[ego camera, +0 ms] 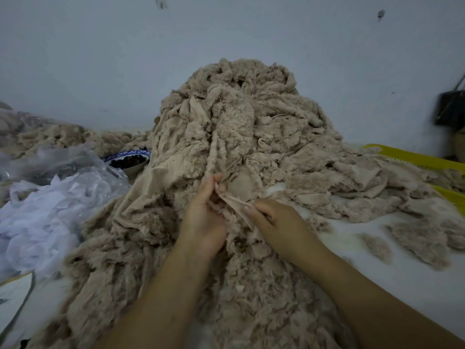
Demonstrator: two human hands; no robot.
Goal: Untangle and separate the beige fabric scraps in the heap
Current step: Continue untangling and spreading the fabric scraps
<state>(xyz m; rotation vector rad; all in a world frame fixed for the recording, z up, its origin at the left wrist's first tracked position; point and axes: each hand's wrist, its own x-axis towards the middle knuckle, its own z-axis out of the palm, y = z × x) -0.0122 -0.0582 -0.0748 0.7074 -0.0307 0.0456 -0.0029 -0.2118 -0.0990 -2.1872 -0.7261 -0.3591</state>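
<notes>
A tall heap of beige fleecy fabric scraps fills the middle of the view and spills toward me. At its foot, my left hand grips a long twisted beige strip that runs up into the heap. My right hand pinches a flat smooth beige scrap stretched between both hands. Both sets of fingers are curled round fabric. Loose beige scraps lie apart on the white surface at the right.
Clear plastic bags and white fabric are piled at the left. A blue-rimmed bowl of dark pieces stands behind them. A yellow crate edge shows at the right, with a dark bag by the wall.
</notes>
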